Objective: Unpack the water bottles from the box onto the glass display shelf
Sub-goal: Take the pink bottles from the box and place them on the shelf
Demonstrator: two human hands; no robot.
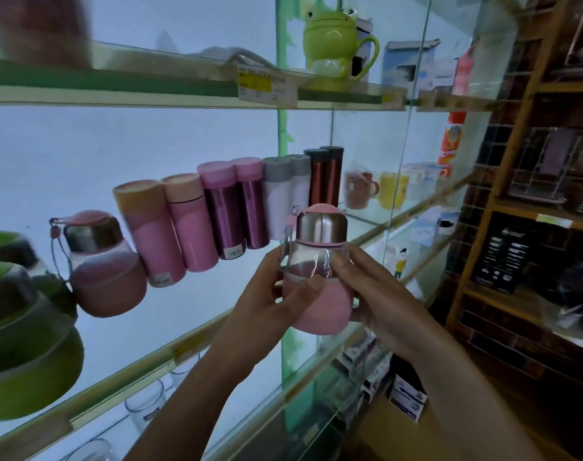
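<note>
Pink bottle [316,294] gripped between left hand [267,296] and right hand [376,294], before glass shelf edge [190,344].

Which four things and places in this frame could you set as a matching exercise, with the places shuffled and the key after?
Things:
1. frog mug
2. frontmost pink bottle
3. green bottles
4. drinking glasses

Places:
A. below the middle shelf
B. far left on the middle shelf
C. gripped by the left hand and the right hand
D. on the upper shelf

Pairs: 1-D, 2-C, 3-B, 4-A.
</note>
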